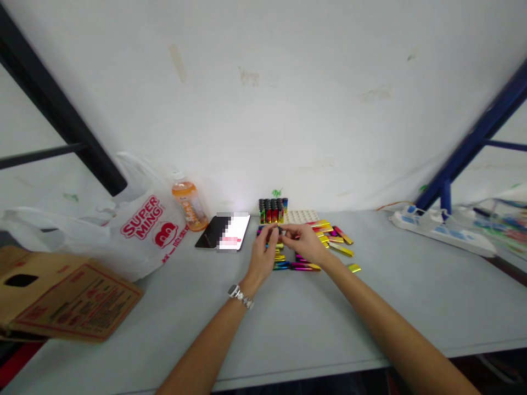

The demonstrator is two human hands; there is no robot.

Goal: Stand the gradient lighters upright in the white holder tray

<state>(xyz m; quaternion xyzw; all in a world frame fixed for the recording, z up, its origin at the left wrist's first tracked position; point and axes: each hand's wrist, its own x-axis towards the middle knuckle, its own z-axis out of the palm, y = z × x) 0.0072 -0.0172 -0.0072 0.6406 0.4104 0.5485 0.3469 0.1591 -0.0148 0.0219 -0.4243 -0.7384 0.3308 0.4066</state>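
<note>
Over the middle of the table my left hand and my right hand meet, fingertips pinched together. Between them is a small dark-ended piece, mostly covered by the fingers, so its kind is unclear. Shiny slim cases in purple, gold, red and blue lie loose beneath and around both hands. More of these gold-and-red cases lie to the right of my right hand. Just behind the hands, several black-topped colourful cylinders stand upright in close rows on a pale holed tray.
A tablet with a partly lit screen lies left of the hands. Farther left are an orange drink bottle, a white plastic bag and a cardboard box. On the right lies a white power strip. A wall closes the back.
</note>
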